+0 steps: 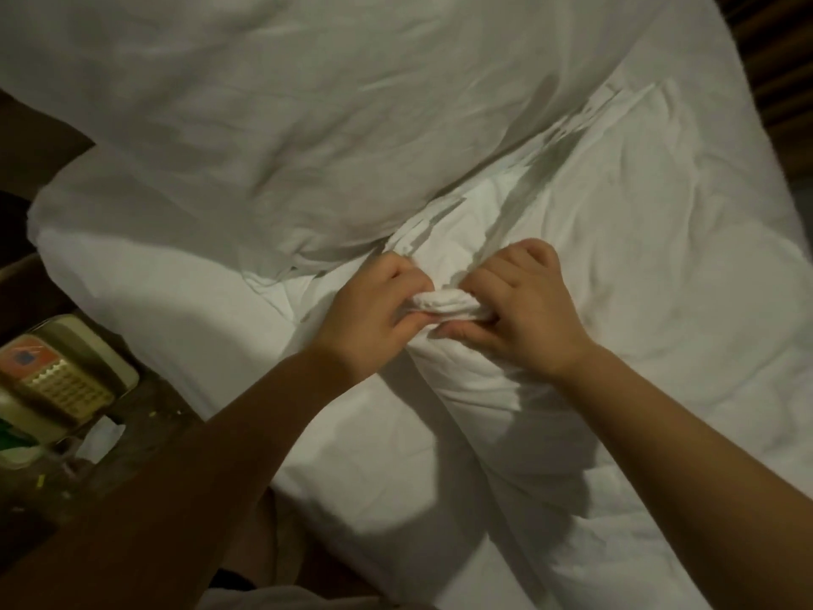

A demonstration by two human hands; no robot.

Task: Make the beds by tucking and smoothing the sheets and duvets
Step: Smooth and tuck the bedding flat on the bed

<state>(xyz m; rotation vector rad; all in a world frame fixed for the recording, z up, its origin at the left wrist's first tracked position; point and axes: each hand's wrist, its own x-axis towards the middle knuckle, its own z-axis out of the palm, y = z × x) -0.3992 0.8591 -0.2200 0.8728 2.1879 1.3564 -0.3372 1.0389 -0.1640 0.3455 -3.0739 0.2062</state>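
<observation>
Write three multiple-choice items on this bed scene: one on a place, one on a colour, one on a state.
1. Where is the telephone?
A) on the pillow
B) on the bedside table left of the bed
C) in a hand

2. What colour is the bed linen?
A) white
B) blue
C) red

3. What are the left hand and right hand doing?
A) lying flat
B) gripping one bunched fold between them
C) lifting the telephone

Answers:
1. B, it sits on the dark surface beside the mattress.
2. A, all the fabric is white.
3. B, the fingers of both hands curl round the fold.
</observation>
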